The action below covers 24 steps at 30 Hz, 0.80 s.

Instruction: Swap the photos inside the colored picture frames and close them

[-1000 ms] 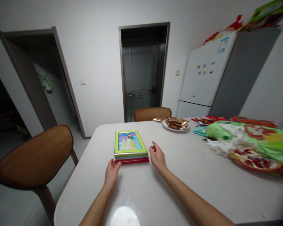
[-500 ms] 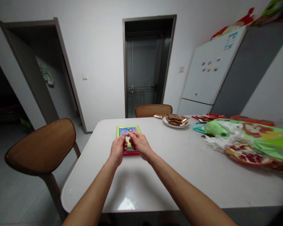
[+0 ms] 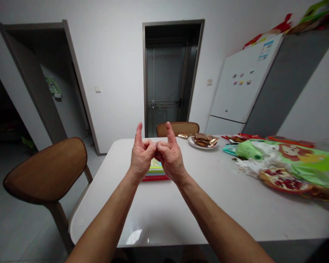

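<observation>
My left hand and my right hand are raised over the table, meeting at the thumbs and curled fingers. On each hand one finger points straight up while the others are folded in. I see nothing held in either hand. Behind and below them lies a small stack of flat, book-like items, with a yellow-green edge on top and red at the bottom. My hands cover most of its upper face.
Gold-wrapped packets fill a white plate toward the back. To the right lie an opened pomegranate, crumpled tissue and a green printed bag. One wooden chair stands at the left, another behind the table.
Both hands have risen slightly, and from each one finger now stretches upward. Before, the fingers were pinched together over the stack. More of the stack's top is now covered.
</observation>
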Motion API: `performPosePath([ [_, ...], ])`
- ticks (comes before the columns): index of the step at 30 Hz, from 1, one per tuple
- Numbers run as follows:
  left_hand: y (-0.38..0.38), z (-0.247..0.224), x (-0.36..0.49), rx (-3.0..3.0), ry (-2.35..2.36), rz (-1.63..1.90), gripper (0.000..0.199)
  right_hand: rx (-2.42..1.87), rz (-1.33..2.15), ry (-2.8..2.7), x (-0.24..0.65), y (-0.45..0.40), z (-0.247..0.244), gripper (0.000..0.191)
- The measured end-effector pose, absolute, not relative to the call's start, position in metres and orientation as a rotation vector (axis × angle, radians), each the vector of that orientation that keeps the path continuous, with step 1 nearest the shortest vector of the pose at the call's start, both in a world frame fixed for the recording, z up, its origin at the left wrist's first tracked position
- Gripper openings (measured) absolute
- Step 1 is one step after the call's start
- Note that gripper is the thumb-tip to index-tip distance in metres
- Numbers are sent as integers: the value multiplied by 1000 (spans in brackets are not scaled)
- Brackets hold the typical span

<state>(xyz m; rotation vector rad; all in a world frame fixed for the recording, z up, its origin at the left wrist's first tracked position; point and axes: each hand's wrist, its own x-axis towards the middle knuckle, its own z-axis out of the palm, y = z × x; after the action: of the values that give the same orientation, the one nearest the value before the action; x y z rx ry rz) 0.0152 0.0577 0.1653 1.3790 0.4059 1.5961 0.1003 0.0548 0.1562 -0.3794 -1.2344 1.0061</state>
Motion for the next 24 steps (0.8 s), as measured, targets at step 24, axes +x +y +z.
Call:
performPosePath([
  [24,98,133,8,1004,895,1097,67,-1038,1550,-1156,101,100,122,60],
])
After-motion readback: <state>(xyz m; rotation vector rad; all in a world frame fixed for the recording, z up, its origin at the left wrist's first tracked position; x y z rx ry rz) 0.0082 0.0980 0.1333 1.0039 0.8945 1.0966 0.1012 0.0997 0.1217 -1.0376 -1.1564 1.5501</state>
